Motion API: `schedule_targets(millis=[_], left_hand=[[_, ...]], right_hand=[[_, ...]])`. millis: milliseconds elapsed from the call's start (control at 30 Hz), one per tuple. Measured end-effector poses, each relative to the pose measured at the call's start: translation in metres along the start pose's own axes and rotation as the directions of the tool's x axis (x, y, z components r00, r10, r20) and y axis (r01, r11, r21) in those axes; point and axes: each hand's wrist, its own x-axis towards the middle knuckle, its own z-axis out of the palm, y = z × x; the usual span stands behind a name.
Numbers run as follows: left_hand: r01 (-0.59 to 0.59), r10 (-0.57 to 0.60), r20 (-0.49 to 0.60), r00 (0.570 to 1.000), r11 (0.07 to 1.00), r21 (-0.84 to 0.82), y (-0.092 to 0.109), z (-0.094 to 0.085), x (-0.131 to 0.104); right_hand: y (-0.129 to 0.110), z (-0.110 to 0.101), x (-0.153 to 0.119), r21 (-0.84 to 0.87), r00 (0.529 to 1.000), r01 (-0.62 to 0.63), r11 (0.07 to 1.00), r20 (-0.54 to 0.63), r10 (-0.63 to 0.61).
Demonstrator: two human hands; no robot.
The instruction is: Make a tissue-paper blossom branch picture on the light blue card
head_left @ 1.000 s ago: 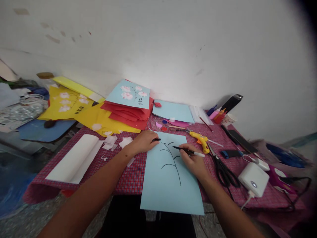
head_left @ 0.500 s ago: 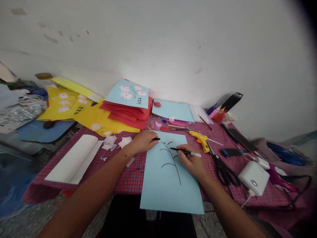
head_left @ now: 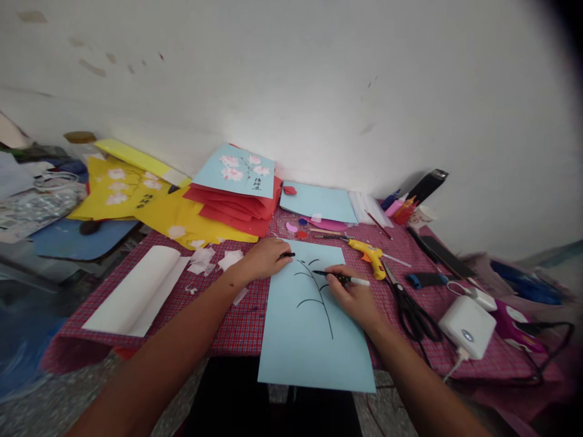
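Observation:
A light blue sheet of paper [head_left: 314, 352] lies in front of me, its near end past the table edge. Black curved lines on it form a long stem with several side arcs. My right hand [head_left: 353, 297] is closed around a black marker [head_left: 341, 279] with a white end, its tip at the stem's upper part. At the sheet's upper left edge, my left hand [head_left: 266, 258] is closed on a black pen cap [head_left: 286, 255]. That hand rests partly on the paper.
Right of the sheet are a yellow glue gun [head_left: 372, 255], black scissors [head_left: 412, 309] and a white power adapter [head_left: 469, 328]. Folded white paper [head_left: 136, 294] lies left. Behind stand a red paper stack [head_left: 237, 209] with a flower picture on top and yellow sheets [head_left: 182, 215].
Almost nothing differs. Both hands keep their places and grips, and the drawn lines look the same; the view has shifted very slightly.

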Motion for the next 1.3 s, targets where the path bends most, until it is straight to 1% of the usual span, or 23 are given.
schedule_targets(millis=[167,433,700,867,1067,1300], left_hand=[[-0.006,0.006,-0.002,1.000,1.000,0.005,-0.0001,0.0000,0.0001],[-0.008,0.008,-0.002,1.000,1.000,0.012,-0.0006,0.0011,0.0004],[0.005,-0.005,0.009,1.000,1.000,-0.002,-0.0003,-0.0003,0.0003],[0.001,-0.001,0.002,1.000,1.000,-0.007,0.0001,-0.0004,0.0002],[-0.003,0.003,-0.004,1.000,1.000,-0.006,0.0000,-0.0003,0.0004],[-0.004,0.004,-0.002,1.000,1.000,-0.005,-0.0001,-0.0001,0.0001]], right_hand=[[0.0013,0.0016,0.0002,-0.015,1.000,-0.003,1.000,-0.025,0.003],[-0.0028,0.0013,0.0016,-0.014,1.000,-0.006,1.000,-0.001,0.006],[-0.0013,0.0021,0.0026,-0.005,1.000,-0.013,1.000,0.010,0.013],[-0.0045,-0.0005,0.0012,0.005,0.999,-0.038,0.999,0.036,0.038],[-0.0037,0.0013,0.0022,-0.004,0.999,-0.038,0.999,0.001,0.038],[-0.0004,-0.0002,0.0011,-0.007,0.999,-0.026,1.000,0.019,0.026]])
